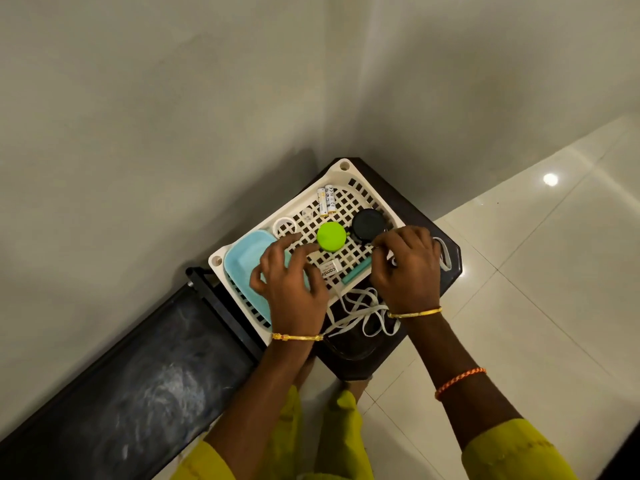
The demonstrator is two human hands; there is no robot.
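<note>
a dark brown plastic bench stands in the corner of a room, pushed up against pale grey walls with a glossy white tiled floor on its right. a cream perforated plastic tray covers most of the bench top. to the left of the tray a black frame with a scuffed dark panel runs along the wall. just off the tray's near edge a tangled flat white cord lies on the bench.

in the tray's left end sits a light blue rectangular plastic container. near the tray's middle are a bright green round plastic lid and, touching its right side, a black round lid. two white batteries lie side by side at the tray's far edge, with a white plastic ring to their left. a small white boxed eraser and a teal stick lie toward the tray's near edge.

the left hand hovers over the blue container, fingers spread and loose, gripping nothing — the longest tips reach just beside the green lid. the right hand sits over the tray's right end, just beside the black lid, its fingers curled tightly downward. whether they pinch anything is hidden under the hand — i cannot tell.
</note>
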